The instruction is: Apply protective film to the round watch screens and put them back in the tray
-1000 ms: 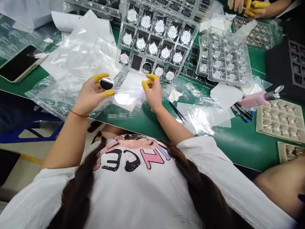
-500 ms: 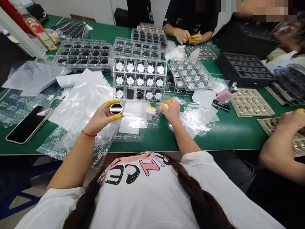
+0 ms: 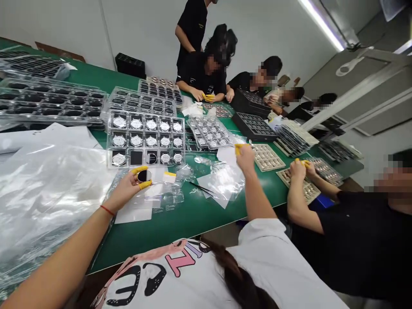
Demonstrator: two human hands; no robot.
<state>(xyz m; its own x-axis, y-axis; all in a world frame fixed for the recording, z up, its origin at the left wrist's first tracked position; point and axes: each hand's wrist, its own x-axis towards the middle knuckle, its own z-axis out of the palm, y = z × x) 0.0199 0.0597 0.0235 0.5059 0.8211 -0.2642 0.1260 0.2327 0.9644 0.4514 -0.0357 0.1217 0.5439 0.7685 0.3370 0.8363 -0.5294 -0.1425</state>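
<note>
Between the yellow-covered fingertips of my left hand (image 3: 130, 185) is a round dark watch part (image 3: 143, 176) with a silver rim, held just in front of a clear tray (image 3: 146, 141). That tray holds rows of silver watch parts; one front-row pocket shows only black. My right hand (image 3: 245, 159) reaches to the right, its yellow-covered fingers curled beside the beige tray (image 3: 268, 158). A small metal top shows just behind these fingers; what they grip is hidden by the hand. Tweezers (image 3: 202, 189) lie on the clear plastic between my hands.
Clear plastic sheeting (image 3: 64, 193) spreads across the left. Further trays of dark parts (image 3: 51, 101) and silver parts (image 3: 210, 131) stand at the back, beside a black tray (image 3: 254, 125). Several people work around the table; at right a co-worker's hands (image 3: 301, 167) are over another beige tray.
The view has swung right. My right hand has moved right, away from the plastic packet, to where the pink bottle stood. Tweezers now show on the plastic. My left hand still holds the round part.
</note>
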